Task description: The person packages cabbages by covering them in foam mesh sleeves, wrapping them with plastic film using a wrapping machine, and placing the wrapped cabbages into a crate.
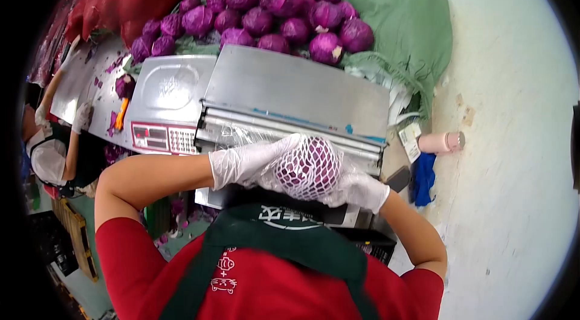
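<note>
A purple cabbage (308, 169) in a white foam net is held between my two gloved hands, close in front of my apron. My left hand (260, 160) presses around its left and upper side. On the right and lower side is my right hand (360, 190), fingers curled against it. Clear plastic film (241, 134) lies crumpled about the cabbage and under my hands. Just beyond stands a film wrapping machine (296, 87) with a flat metal top and rollers along its near edge.
A digital scale (172, 90) stands left of the machine. Behind them are piled purple cabbages (257, 21), a green sack (399, 12) and a red mesh sack (115, 3). An orange-handled knife (121, 113) lies at left near a co-worker (54, 148). A pink bottle (441, 142) is at right.
</note>
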### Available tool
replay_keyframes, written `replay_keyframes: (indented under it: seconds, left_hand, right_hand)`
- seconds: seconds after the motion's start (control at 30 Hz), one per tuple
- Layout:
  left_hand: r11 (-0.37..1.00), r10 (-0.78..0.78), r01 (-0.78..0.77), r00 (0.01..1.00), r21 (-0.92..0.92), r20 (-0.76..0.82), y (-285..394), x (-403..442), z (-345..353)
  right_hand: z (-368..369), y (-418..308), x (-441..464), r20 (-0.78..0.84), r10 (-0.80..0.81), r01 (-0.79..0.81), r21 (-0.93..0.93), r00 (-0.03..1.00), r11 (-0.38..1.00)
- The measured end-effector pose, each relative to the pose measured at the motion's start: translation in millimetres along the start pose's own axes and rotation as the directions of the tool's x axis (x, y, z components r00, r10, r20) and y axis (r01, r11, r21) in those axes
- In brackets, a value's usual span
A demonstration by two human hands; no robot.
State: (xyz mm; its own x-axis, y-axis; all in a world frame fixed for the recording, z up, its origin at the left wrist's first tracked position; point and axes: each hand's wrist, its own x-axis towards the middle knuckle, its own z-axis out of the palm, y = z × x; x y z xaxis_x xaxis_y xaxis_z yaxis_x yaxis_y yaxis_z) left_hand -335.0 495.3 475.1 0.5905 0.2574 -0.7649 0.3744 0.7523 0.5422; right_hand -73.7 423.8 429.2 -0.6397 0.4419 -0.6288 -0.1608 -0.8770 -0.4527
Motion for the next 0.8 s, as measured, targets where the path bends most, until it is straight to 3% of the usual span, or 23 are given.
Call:
replay_keyframes:
  seconds: [0.03, 0.17, 0.27, 0.37, 0.43, 0.47, 0.5, 0.53, 0.57, 0.6, 0.63, 0.7, 0.73, 0.77, 0.8]
  left_hand:
    - [0.982, 0.010, -0.004, 1.000, -0.191, 0.029, -20.2, 0.5, 12.6]
    - [0.979, 0.049, -0.014, 0.985, -0.204, 0.166, -67.4, 11.6, 23.9]
    - [0.994, 0.069, -0.040, 0.956, -0.106, 0.285, -111.4, 52.7, -4.1]
    - [0.962, 0.136, -0.136, 0.991, -0.236, -0.016, -138.9, 58.3, -7.1]
    - [0.865, 0.476, -0.384, 0.830, 0.322, -0.291, -153.0, 11.4, -3.9]
    - [0.750, 0.601, -0.396, 0.742, 0.530, -0.296, -167.8, -0.1, -12.1]
    - [0.598, 0.716, -0.371, 0.646, 0.710, -0.265, -179.2, -8.7, -17.8]
    - [0.634, 0.708, -0.334, 0.613, 0.697, -0.350, -185.9, -15.2, -14.6]
    - [0.671, 0.693, -0.300, 0.577, 0.678, -0.431, -189.1, -20.3, -11.0]
    - [0.710, 0.699, -0.481, 0.566, 0.514, -0.436, -186.1, -21.4, -4.8]
    - [0.695, 0.716, -0.602, 0.532, 0.392, -0.452, -185.1, -12.6, -2.8]
    - [0.773, 0.576, -0.630, 0.647, 0.075, -0.500, -172.4, -8.8, 3.1]
    - [0.778, 0.500, -0.627, 0.650, -0.032, -0.573, -166.9, -1.4, 9.6]
    - [0.679, 0.452, -0.663, 0.716, -0.316, -0.531, -170.2, 9.2, 6.0]
    - [0.672, 0.395, -0.633, 0.745, -0.384, -0.537, -165.5, 3.9, 11.9]
  right_hand:
    - [12.2, 14.3, -6.9, -0.004, 0.045, -0.045, 0.083, 0.999, 0.996]
    - [6.2, 73.0, -3.0, -0.025, 0.176, -0.167, 0.206, 0.984, 0.964]
    - [-20.2, 97.4, 9.4, -0.012, 0.128, -0.121, 0.251, 0.992, 0.960]
    - [-33.2, 118.8, 15.6, -0.096, 0.113, -0.086, 0.246, 0.989, 0.965]
    - [-32.1, 126.4, 7.3, -0.115, 0.084, -0.047, 0.297, 0.990, 0.954]
    - [-30.0, 131.2, 3.3, -0.136, 0.066, -0.015, 0.350, 0.989, 0.937]
    - [-21.0, 131.4, -2.9, -0.136, 0.060, -0.008, 0.352, 0.989, 0.936]
    - [-6.0, 128.1, -12.6, -0.294, -0.063, 0.128, 0.207, 0.954, 0.970]
    - [6.5, 129.0, -20.9, -0.428, -0.197, 0.237, 0.042, 0.882, 0.970]
    - [16.7, 138.4, -23.4, -0.507, -0.314, 0.232, -0.220, 0.803, 0.948]
    - [12.7, 154.6, -19.6, -0.460, -0.491, 0.231, -0.512, 0.740, 0.827]
    - [11.8, 169.9, -15.3, -0.517, -0.586, 0.173, -0.640, 0.623, 0.749]
    - [10.1, 171.1, -17.6, -0.524, -0.583, 0.171, -0.635, 0.622, 0.753]
    - [6.8, 169.5, -20.1, -0.594, -0.486, 0.353, -0.335, 0.641, 0.874]
    - [4.1, 166.2, -21.8, -0.629, -0.377, 0.492, 0.010, 0.680, 0.871]
